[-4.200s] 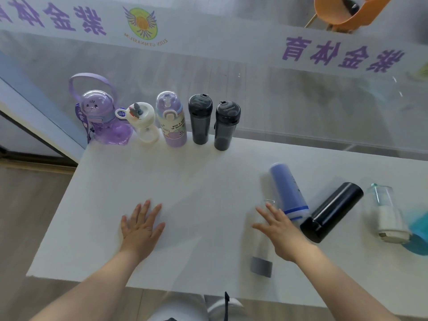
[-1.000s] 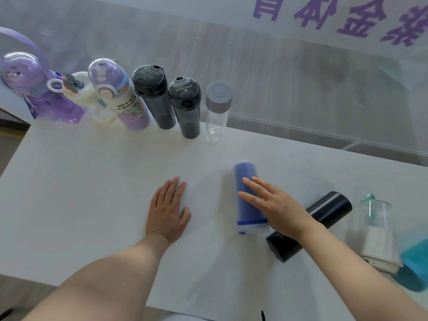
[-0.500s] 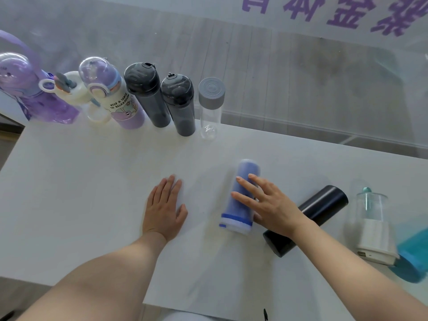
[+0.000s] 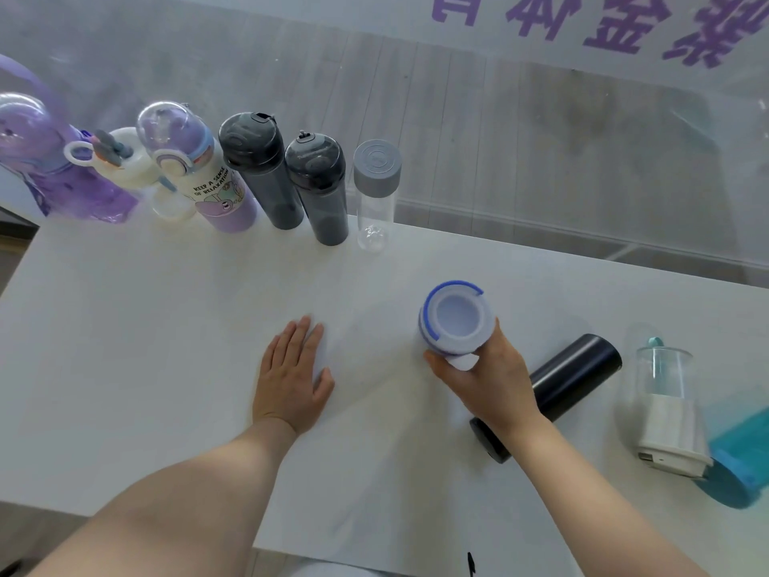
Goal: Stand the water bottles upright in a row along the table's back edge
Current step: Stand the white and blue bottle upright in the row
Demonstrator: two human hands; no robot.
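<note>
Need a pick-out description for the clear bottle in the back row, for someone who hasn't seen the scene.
Look at the row of bottles standing along the back edge of the white table. The clear bottle is the last one at the row's right end, just right of two dark smoky bottles. It alone has a see-through colourless body with a flat grey cap.

six bottles [image 4: 320, 189] lined up at the table's [image 4: 125, 326] 11 o'clock edge, three more lying [image 4: 574, 376] at 3 o'clock

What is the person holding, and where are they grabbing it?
The right hand holds the blue bottle near its white-and-blue end; the left hand lies flat, empty.
</note>
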